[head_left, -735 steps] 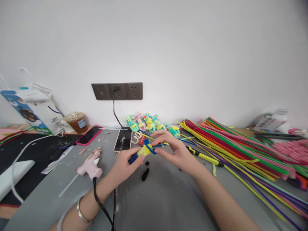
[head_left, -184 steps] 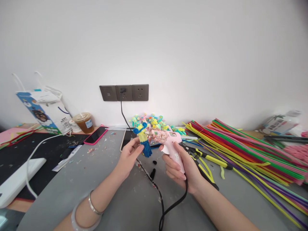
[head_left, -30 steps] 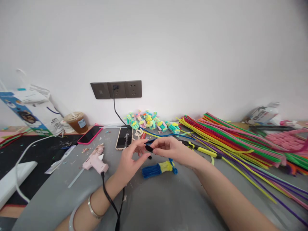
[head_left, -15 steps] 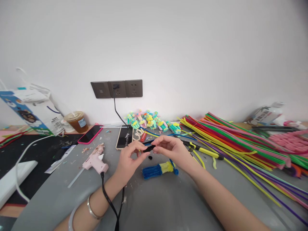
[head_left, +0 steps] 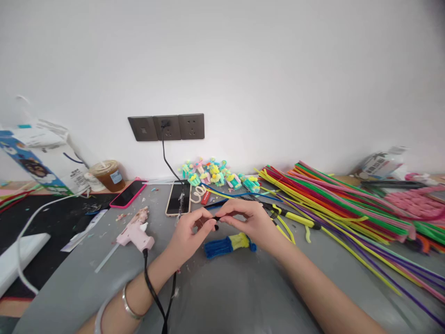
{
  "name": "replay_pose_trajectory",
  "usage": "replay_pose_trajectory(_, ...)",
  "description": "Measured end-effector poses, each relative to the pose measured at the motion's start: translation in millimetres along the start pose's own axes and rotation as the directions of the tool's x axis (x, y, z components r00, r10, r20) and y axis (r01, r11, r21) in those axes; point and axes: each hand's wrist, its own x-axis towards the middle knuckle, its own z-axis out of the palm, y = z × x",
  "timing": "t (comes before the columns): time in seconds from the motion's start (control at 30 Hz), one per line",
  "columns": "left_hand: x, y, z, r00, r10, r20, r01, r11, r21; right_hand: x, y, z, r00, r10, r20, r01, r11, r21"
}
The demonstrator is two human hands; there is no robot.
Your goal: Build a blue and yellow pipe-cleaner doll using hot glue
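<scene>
Between the fingertips of my left hand [head_left: 189, 234] and my right hand [head_left: 253, 223] is a short black fuzzy piece [head_left: 216, 218], perhaps pipe cleaner. Both hands pinch it, one at each end, and mostly cover it. Just below the fingers shows a small round black bit [head_left: 216, 228]. Under my hands, a blue and yellow pipe-cleaner piece [head_left: 222, 247] lies on its side on the grey table. Behind my right hand are pliers with yellow and black handles [head_left: 295, 217].
Left of my hands lies a pink glue gun [head_left: 136, 234], its black cord running under my left forearm. Two phones [head_left: 178, 199] and a drink cup [head_left: 108, 176] stand farther back. Several small pipe-cleaner figures [head_left: 215, 176] line the wall. Bundled coloured pipe cleaners [head_left: 333, 199] spread across the right.
My fingertips have come closer together over the black piece, so less of it shows. The whole view has shifted slightly.
</scene>
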Motion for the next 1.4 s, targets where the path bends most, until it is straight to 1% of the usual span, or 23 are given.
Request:
replay_pose_trajectory(0.07, 0, 1, 0.0, 1.0, 0.003, 0.01, -0.002, 1.0, -0.018, -1, 1, 0, 0.996, -0.091, -0.006, 0.09, 0.991, -0.103)
replay_pose_trajectory(0.17, -1, 2, -0.3, 1.0, 0.0, 0.019, 0.001, 0.999, -0.048, -2, 1, 1, 0.977, -0.213, -0.007, 0.205, 0.949, -0.24)
replay_pose_trajectory(0.27, -1, 0, -0.4, 1.0, -0.004, 0.014, 0.005, 0.997, -0.075, -4, 0, 3, 0.952, -0.304, -0.018, 0.283, 0.906, -0.314)
replay_pose_trajectory(0.37, -2, -2, 0.0, 1.0, 0.005, 0.006, -0.004, 0.995, -0.095, -4, 1, 5, 0.934, -0.357, -0.031, 0.32, 0.871, -0.372)
replay_pose_trajectory(0.47, -2, -3, 0.4, 1.0, 0.009, 0.008, -0.008, 0.992, -0.125, -4, 0, 7, 0.912, -0.407, -0.046, 0.34, 0.815, -0.469)
replay_pose_trajectory(0.6, -2, -1, 0.5, 1.0, 0.015, -0.01, -0.017, 0.986, -0.165, -5, -3, 12, 0.891, -0.443, -0.095, 0.318, 0.761, -0.565)
replay_pose_trajectory(0.73, -2, 2, 0.0, 0.999, 0.028, -0.025, -0.032, 0.984, -0.174, -6, -8, 17, 0.882, -0.449, -0.141, 0.278, 0.738, -0.615)
replay_pose_trajectory(0.9, -3, 2, -0.2, 0.998, 0.036, -0.045, -0.043, 0.984, -0.17, -8, -15, 22, 0.879, -0.437, -0.189, 0.223, 0.73, -0.646)
replay_pose_trajectory(1.03, -3, 2, -0.3, 0.998, 0.038, -0.056, -0.047, 0.983, -0.177, -8, -15, 23, 0.879, -0.436, -0.193, 0.22, 0.73, -0.647)
replay_pose_trajectory(1.1, -3, 0, -0.2, 0.998, 0.022, -0.061, -0.032, 0.983, -0.178, -7, -12, 21, 0.889, -0.417, -0.189, 0.215, 0.744, -0.632)
replay_pose_trajectory(1.2, -2, -4, 0.5, 0.996, -0.01, -0.092, -0.01, 0.977, -0.214, -5, -4, 12, 0.913, -0.356, -0.201, 0.181, 0.792, -0.583)
replay_pose_trajectory(1.3, 0, -7, 0.8, 0.99, -0.02, -0.141, -0.016, 0.968, -0.252, -3, 2, 1, 0.941, -0.268, -0.205, 0.135, 0.856, -0.499)
replay_pose_trajectory(1.4, 1, -7, 0.5, 0.987, -0.022, -0.159, -0.019, 0.968, -0.251, -2, 5, -4, 0.951, -0.223, -0.213, 0.104, 0.883, -0.458)
